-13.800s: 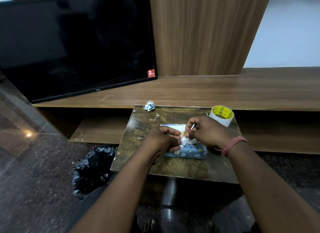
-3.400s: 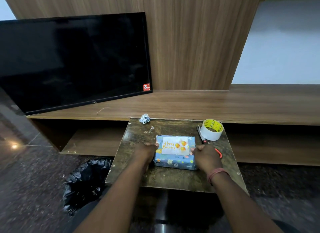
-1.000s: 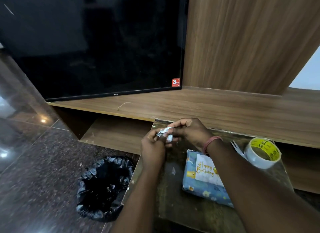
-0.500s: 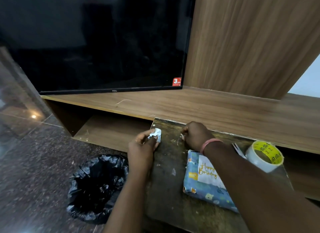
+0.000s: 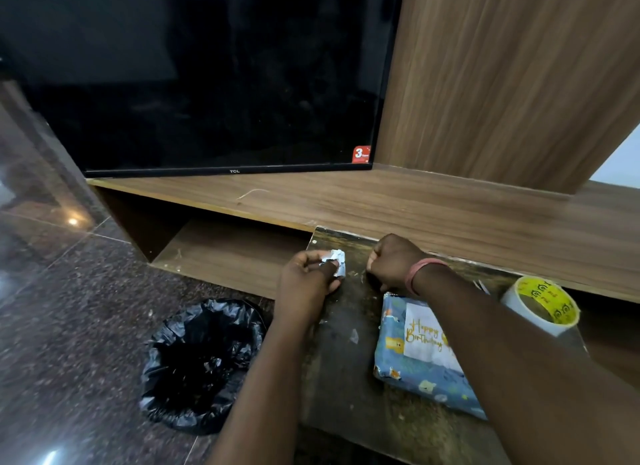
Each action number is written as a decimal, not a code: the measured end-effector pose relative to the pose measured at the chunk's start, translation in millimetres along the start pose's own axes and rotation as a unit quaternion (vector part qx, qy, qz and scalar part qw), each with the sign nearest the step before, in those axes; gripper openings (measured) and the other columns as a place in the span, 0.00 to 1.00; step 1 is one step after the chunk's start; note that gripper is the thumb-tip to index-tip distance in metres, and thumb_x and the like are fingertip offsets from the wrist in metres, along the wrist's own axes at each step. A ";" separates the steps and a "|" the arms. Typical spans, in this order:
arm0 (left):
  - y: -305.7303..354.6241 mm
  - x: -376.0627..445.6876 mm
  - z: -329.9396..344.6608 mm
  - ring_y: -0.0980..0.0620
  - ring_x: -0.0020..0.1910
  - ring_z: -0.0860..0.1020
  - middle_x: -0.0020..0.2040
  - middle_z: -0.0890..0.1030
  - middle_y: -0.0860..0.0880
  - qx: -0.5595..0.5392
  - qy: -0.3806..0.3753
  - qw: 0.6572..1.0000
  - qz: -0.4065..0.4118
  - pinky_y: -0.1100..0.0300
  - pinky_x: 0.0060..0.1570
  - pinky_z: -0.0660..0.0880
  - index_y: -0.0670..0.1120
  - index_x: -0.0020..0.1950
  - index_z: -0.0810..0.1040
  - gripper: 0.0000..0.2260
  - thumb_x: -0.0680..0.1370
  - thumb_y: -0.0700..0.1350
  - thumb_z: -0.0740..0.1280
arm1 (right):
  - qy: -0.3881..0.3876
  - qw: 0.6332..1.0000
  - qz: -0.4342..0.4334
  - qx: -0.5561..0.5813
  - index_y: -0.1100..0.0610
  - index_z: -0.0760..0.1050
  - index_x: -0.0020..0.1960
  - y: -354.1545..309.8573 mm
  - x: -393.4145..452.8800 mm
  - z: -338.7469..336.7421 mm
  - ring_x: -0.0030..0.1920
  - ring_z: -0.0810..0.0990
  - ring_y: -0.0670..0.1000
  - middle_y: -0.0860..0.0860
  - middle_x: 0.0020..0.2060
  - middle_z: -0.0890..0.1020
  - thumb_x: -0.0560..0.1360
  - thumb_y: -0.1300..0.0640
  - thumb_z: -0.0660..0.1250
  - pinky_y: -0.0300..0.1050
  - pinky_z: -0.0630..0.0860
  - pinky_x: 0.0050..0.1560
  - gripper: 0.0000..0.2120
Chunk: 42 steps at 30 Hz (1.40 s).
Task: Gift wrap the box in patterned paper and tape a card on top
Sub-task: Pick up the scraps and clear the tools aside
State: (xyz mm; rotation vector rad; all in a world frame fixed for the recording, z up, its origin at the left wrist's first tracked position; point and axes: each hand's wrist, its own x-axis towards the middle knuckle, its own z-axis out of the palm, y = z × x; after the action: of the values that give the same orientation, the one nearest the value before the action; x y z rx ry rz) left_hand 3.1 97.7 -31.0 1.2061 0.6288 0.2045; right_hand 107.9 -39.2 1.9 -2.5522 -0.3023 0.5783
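Between the left hand's [image 5: 308, 279] fingertips one crumpled paper scrap [image 5: 335, 259] is pinched, probably for dropping into the one black-lined bin [image 5: 202, 362] below. Right of them, the right hand [image 5: 389, 262] is curled on the table [image 5: 346, 378], perhaps gathering bits. Behind its wrist, one wrapped box [image 5: 414, 366] carries one card [image 5: 424, 334]; one tape roll [image 5: 540, 305] stands beyond.

box [image 5: 415, 371]: blue, animal print | card [image 5: 424, 336]: white, gold lettering | tape roll [image 5: 543, 305]: yellow core

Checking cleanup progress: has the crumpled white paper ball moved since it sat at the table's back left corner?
Yes. The crumpled white paper ball is off the dark tabletop, pinched in the left hand near that corner.
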 end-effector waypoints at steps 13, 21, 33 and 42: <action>26.2 -19.6 1.5 0.39 0.45 0.80 0.50 0.81 0.35 -0.188 -0.154 0.962 -0.124 0.43 0.60 0.77 0.41 0.64 0.75 0.18 0.78 0.34 0.54 | -0.072 0.945 -0.098 0.304 0.70 0.77 0.48 -19.7 -55.4 -15.3 0.30 0.81 0.52 0.60 0.34 0.82 0.77 0.73 0.66 0.42 0.81 0.31 0.02; 22.2 -17.7 0.8 0.49 0.38 0.84 0.46 0.82 0.39 -0.055 -0.091 0.992 -0.073 0.61 0.41 0.84 0.35 0.56 0.78 0.08 0.85 0.32 0.59 | 0.030 0.986 -0.123 0.107 0.58 0.85 0.40 -37.6 -56.1 1.5 0.25 0.81 0.50 0.53 0.27 0.83 0.73 0.65 0.71 0.42 0.78 0.31 0.06; 41.4 -11.6 -19.0 0.43 0.47 0.80 0.61 0.79 0.32 -0.008 0.038 0.998 -0.059 0.60 0.32 0.83 0.41 0.45 0.78 0.11 0.83 0.31 0.60 | -0.009 0.955 -0.133 -0.264 0.55 0.83 0.45 -31.0 -87.8 24.9 0.59 0.77 0.58 0.54 0.47 0.84 0.68 0.61 0.74 0.57 0.61 0.70 0.06; 58.9 -30.2 -22.2 0.44 0.50 0.79 0.62 0.78 0.34 0.007 0.006 0.999 -0.054 0.61 0.33 0.83 0.41 0.45 0.78 0.12 0.83 0.30 0.59 | 0.029 0.937 -0.176 -0.301 0.55 0.79 0.42 -27.0 -103.9 33.9 0.57 0.79 0.56 0.52 0.44 0.83 0.70 0.64 0.68 0.60 0.56 0.70 0.05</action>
State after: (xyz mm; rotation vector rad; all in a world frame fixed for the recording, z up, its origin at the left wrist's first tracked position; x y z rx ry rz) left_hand -23.3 122.8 28.5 1.1818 0.7044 0.1169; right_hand -2.2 -34.6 24.9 -2.9682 -1.0280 0.2987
